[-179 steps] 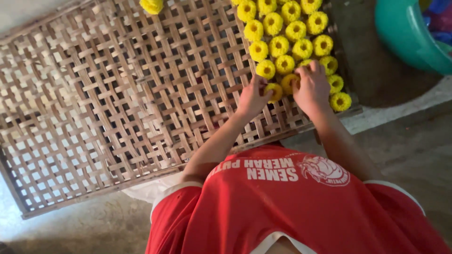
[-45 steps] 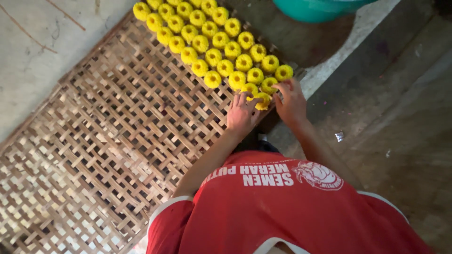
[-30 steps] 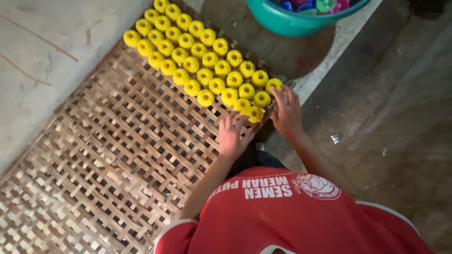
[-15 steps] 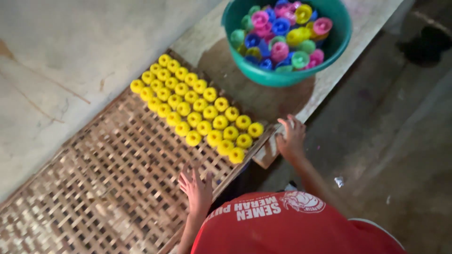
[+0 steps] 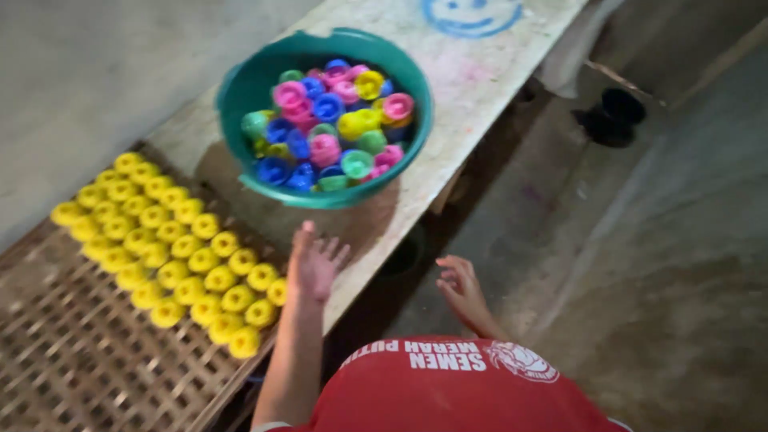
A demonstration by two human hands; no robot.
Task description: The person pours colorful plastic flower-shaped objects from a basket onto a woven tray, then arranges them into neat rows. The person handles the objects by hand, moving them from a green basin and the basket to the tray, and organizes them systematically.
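Reaching forward over the counter point(image 5: 496, 72), the left hand point(image 5: 314, 264) has its fingers spread wide and holds nothing; it hovers just near of a teal basin point(image 5: 240, 96) and just right of the yellow moulded pieces point(image 5: 172, 256) lined in rows on a woven bamboo tray point(image 5: 80, 368). The right hand point(image 5: 460, 286) hangs off the counter's edge over the floor, fingers loosely curled, its grip likewise empty. The basin sits far and slightly right of the left hand, heaped with small cup-like pieces point(image 5: 328, 128) in pink, blue, green and yellow. They look like light, stiff plastic, smooth and probably wet or slippery, so each would best be pinched by its rim. The basin itself seems rigid, and its rim looks chipped at the far-left side.
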